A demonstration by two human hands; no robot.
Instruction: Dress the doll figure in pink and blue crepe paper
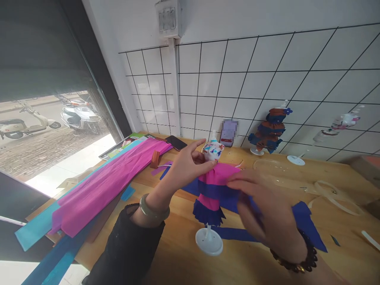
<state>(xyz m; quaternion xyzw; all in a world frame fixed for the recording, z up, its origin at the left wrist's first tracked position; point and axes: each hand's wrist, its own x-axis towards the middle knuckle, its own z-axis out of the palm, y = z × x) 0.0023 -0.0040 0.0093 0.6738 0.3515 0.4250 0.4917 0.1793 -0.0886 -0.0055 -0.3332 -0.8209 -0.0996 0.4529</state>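
Observation:
A miniature dress form (213, 150) with a colour-spotted bodice stands on a round white base (209, 242). My left hand (192, 166) is closed around its waist, thumb in front on the top edge of the pink paper. Below the waist hangs a tiered skirt (209, 190) of pink and dark blue crepe paper with a jagged blue hem. My right hand (264, 206), slightly blurred, pinches the skirt's right side where pink meets blue. Its thumb is partly hidden. Behind and under this hand lies dark blue crepe paper (308, 225) on the table.
Long pink crepe paper (115, 178) lies over turquoise strips (38, 225) on the left. A dark phone (176, 143) lies at the back; another phone (229, 132) leans on the tiled wall. Behind right stand a dressed form (268, 132) and a white base (296, 160).

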